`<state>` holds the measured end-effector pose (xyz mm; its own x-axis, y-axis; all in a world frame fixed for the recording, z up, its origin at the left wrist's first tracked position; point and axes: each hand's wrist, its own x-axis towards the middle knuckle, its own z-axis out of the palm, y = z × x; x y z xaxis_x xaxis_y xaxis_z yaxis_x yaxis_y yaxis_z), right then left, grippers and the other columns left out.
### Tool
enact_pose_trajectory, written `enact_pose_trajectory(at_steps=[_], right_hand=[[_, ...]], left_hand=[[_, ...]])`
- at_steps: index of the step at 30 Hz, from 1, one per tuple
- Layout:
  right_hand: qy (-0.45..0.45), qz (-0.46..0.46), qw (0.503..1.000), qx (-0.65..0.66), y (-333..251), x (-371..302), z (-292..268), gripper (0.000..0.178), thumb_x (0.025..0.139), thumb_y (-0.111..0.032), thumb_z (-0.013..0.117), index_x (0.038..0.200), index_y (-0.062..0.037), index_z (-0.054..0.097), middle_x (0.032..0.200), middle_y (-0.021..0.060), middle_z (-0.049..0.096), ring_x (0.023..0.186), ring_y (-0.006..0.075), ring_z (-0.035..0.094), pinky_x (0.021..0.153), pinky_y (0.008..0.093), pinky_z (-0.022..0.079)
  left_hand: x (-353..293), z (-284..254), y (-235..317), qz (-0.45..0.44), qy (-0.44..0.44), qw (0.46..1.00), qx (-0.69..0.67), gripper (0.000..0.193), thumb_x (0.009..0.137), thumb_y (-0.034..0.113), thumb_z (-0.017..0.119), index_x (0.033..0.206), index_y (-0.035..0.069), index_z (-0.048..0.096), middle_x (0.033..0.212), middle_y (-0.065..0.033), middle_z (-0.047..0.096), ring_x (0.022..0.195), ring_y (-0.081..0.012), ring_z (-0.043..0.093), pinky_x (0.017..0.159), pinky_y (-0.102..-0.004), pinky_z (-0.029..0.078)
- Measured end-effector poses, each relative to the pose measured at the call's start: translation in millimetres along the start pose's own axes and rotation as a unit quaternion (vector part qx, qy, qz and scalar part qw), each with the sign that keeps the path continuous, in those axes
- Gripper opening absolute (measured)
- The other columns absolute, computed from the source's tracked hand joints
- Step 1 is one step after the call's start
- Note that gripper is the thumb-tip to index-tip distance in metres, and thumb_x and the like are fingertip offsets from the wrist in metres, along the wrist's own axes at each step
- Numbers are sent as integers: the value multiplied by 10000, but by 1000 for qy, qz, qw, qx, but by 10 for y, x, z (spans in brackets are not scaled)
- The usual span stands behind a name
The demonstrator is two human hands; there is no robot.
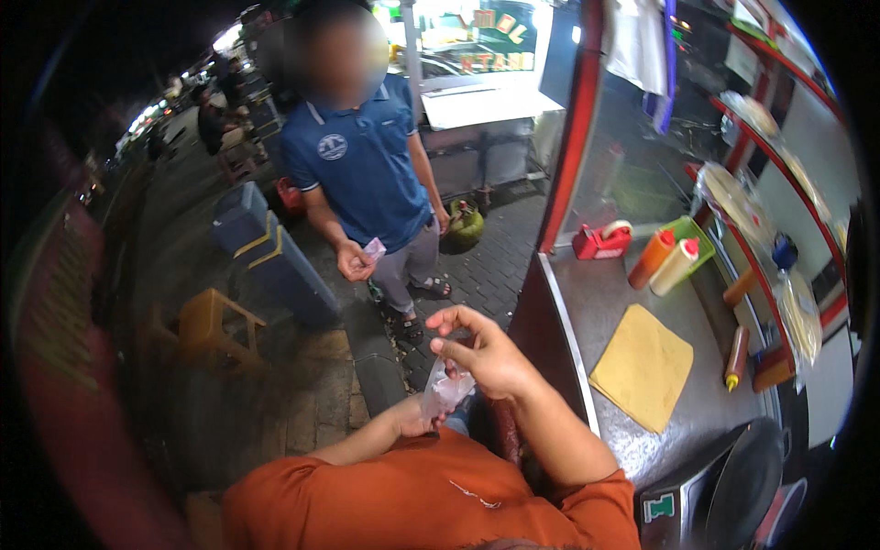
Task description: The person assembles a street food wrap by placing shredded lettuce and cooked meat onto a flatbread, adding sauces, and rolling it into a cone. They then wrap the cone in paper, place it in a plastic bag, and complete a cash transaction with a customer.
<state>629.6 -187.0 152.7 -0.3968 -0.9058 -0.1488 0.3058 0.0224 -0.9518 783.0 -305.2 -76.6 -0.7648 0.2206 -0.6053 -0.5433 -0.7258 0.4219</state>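
A clear plastic bag (446, 392) with something pale pinkish inside hangs in front of my orange shirt. My left hand (414, 418) is closed on its lower side, the fingers partly hidden by the bag. My right hand (481, 353) is raised just above the bag, index finger and thumb apart with a gap between them. Its lower fingers curl near the bag's top; whether they touch it is hard to see. Facing me, a person in a blue polo shirt (353, 165) holds out a crumpled pinkish paper, perhaps a banknote (370, 251).
On my right, a metal counter (587, 284) carries a folded yellow cloth (643, 367), sauce bottles (652, 257), a red tape dispenser (602, 240) and a dark round pan (747, 481). Left stand a yellow stool (215, 321) and a grey-blue box (275, 252). A green gas cylinder (465, 225) stands behind the person.
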Motion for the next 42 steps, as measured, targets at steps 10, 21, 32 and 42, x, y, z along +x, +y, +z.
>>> enact_pose_trajectory(at_steps=[10,21,32,42], right_hand=[[110,-28,935,-336,103,1220,50,627,966,-537,573,1187,48,620,927,132,677,776,174,623,641,327,505],[109,-121,871,-463,16,1670,134,161,867,-114,659,929,34,664,841,202,652,817,324,651,737,427,506],[-46,-271,799,-536,-322,1619,429,188,836,-105,649,992,-25,579,1029,197,535,938,417,623,840,462,504],[160,-412,682,-583,172,1268,290,254,827,-243,590,988,-65,673,1244,139,532,1241,353,507,1100,621,350]], left_hand=[[974,-535,723,316,50,911,-260,356,1026,407,500,1209,119,598,1114,-4,675,955,-149,648,740,-273,509],[1042,-632,1038,280,28,909,-309,315,1054,363,444,1199,126,591,1130,-25,664,975,-155,645,760,-287,535],[849,-234,1230,298,-84,910,-276,340,1060,329,422,1230,64,547,1191,-57,634,1042,-172,620,917,-373,539],[1061,-339,1537,302,-49,934,-186,489,1014,404,495,1315,19,506,1322,-133,574,1213,-264,537,1066,-479,402]])
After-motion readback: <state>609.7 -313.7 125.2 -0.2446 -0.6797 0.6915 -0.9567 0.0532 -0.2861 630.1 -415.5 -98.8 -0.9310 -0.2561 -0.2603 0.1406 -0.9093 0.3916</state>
